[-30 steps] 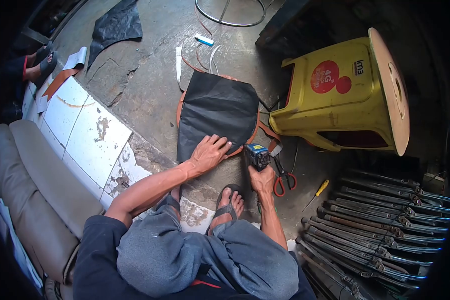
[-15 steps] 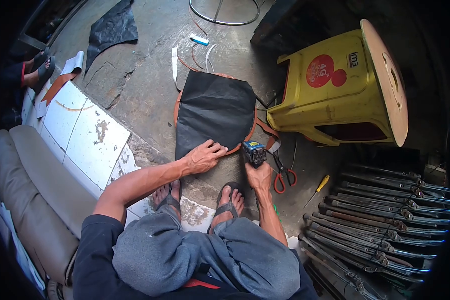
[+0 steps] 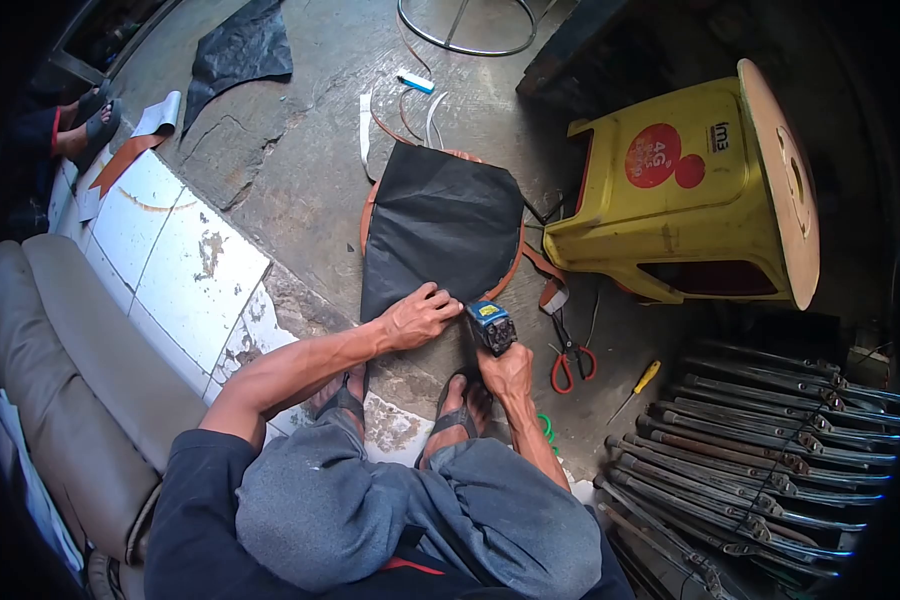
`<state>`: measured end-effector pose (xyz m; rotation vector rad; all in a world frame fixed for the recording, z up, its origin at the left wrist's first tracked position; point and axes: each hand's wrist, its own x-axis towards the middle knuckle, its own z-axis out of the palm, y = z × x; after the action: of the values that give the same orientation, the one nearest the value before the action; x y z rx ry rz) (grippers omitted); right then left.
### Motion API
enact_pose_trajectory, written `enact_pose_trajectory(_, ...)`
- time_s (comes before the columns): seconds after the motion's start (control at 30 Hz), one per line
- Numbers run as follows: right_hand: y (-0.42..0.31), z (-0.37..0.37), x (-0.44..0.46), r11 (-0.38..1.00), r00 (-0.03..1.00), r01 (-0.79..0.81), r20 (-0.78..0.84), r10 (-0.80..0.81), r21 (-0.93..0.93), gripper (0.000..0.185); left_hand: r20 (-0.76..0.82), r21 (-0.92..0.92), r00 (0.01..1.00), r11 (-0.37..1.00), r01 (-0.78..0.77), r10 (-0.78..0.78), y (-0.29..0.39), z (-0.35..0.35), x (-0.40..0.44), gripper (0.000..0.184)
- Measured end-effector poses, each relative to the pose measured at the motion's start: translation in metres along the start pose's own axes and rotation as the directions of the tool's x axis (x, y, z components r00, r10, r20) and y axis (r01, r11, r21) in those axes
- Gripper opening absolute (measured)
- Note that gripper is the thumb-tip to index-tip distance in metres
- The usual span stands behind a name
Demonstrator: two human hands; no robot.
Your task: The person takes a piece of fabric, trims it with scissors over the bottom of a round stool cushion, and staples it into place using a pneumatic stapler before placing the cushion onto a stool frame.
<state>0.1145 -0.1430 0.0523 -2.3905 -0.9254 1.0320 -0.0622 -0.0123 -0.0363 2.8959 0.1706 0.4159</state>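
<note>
Floor (image 3: 315, 170), blue tool (image 3: 491, 324) (lengthwise forward-left)

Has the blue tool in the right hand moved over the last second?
Yes: against the yellow stool, the blue tool in the right hand has shifted leftward, away from the stool and closer to the left hand.

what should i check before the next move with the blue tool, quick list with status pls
1. Right hand wrapped around the blue tool: ok.
2. Left hand at the near edge of the black sheet: ok.
3. Left fingers well clear of the tool's front: not ok, they look very near.
4. Tool's front touching the work: cannot tell.
5. Sheet fastened to the orange rim: cannot tell.
6. Scissors out from under the tool: ok, lying to its right.
</note>
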Motion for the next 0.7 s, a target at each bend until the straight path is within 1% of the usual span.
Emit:
enact_pose_trajectory(0.03,0.004,0.000,-0.001,1.000,1.000,-0.003,-0.003,0.003,-0.002,0.036,0.045,-0.027,0.999,0.999,0.017,-0.016,0.004,0.001,0.003,0.042)
enact_pose_trajectory(0.07,0.007,0.000,0.003,0.998,0.997,0.055,-0.044,-0.056,-0.023,0.035,0.088,-0.043,0.996,0.999,0.032,-0.028,0.003,0.001,0.010,0.039)
enact_pose_trajectory(0.1,0.002,-0.002,0.007,0.992,0.990,0.114,-0.084,-0.117,-0.044,0.034,0.048,-0.037,0.996,0.996,0.082,-0.081,0.004,0.001,0.023,0.032)
enact_pose_trajectory(0.17,-0.004,-0.018,0.012,0.998,0.993,-0.014,-0.116,0.021,0.065,0.034,-0.063,-0.045,0.990,0.992,0.121,-0.123,0.003,0.006,0.041,0.028)
enact_pose_trajectory(0.2,-0.001,-0.023,0.017,0.998,0.989,-0.032,-0.144,0.038,0.047,0.036,-0.067,-0.059,0.990,0.991,0.123,-0.127,0.009,0.006,0.037,0.028)
enact_pose_trajectory(0.23,-0.001,-0.029,0.021,0.999,0.988,-0.017,-0.150,0.023,0.035,0.036,-0.081,-0.106,0.981,0.980,0.166,-0.175,0.004,0.004,0.032,0.028)
enact_pose_trajectory(0.3,0.000,-0.035,0.023,0.996,0.982,0.047,-0.186,-0.034,0.069,0.038,-0.085,-0.195,0.960,0.950,0.246,-0.266,-0.004,-0.008,0.017,0.029)
enact_pose_trajectory(0.33,-0.001,-0.034,0.028,0.996,0.982,0.052,-0.187,-0.037,0.077,0.038,-0.102,-0.231,0.932,0.920,0.317,-0.347,-0.002,-0.017,0.008,0.032)
enact_pose_trajectory(0.37,0.001,-0.034,0.026,0.999,0.990,0.012,-0.140,-0.005,0.051,0.039,-0.088,-0.238,0.933,0.917,0.320,-0.349,-0.002,-0.019,0.000,0.032)
enact_pose_trajectory(0.43,0.004,-0.029,0.022,0.998,0.998,-0.056,-0.040,0.056,-0.004,0.040,-0.111,-0.187,0.956,0.950,0.249,-0.272,-0.010,-0.020,-0.012,0.033)
enact_pose_trajectory(0.47,0.008,-0.024,0.019,0.998,0.998,-0.059,-0.027,0.059,-0.001,0.040,-0.034,-0.188,0.969,0.954,0.232,-0.243,-0.017,-0.021,-0.013,0.033)
enact_pose_trajectory(0.5,0.010,-0.018,0.018,0.999,0.997,-0.038,-0.069,0.040,0.034,0.040,-0.030,-0.180,0.968,0.954,0.240,-0.249,-0.025,-0.023,-0.011,0.033)
enact_pose_trajectory(0.53,0.011,-0.015,0.021,0.998,0.993,-0.012,-0.116,0.020,0.067,0.041,0.065,-0.179,0.976,0.960,0.216,-0.207,-0.032,-0.024,-0.005,0.034)
enact_pose_trajectory(0.57,0.008,-0.014,0.020,0.998,0.993,-0.009,-0.114,0.017,0.067,0.041,0.160,-0.187,0.974,0.964,0.189,-0.160,-0.035,-0.023,-0.003,0.035)
enact_pose_trajectory(0.6,0.005,-0.014,0.019,0.996,0.991,-0.017,-0.129,0.028,0.084,0.041,0.134,-0.091,0.988,0.992,0.093,-0.080,-0.036,-0.021,-0.002,0.036)
enact_pose_trajectory(0.63,0.004,-0.014,0.019,0.995,0.988,-0.026,-0.150,0.041,0.100,0.042,0.130,-0.090,0.989,0.992,0.086,-0.074,-0.035,-0.021,-0.003,0.036)
enact_pose_trajectory(0.7,0.006,-0.013,0.017,0.996,0.987,-0.020,-0.157,0.034,0.088,0.042,0.012,0.059,0.996,0.994,-0.088,0.088,-0.026,-0.017,-0.017,0.041)
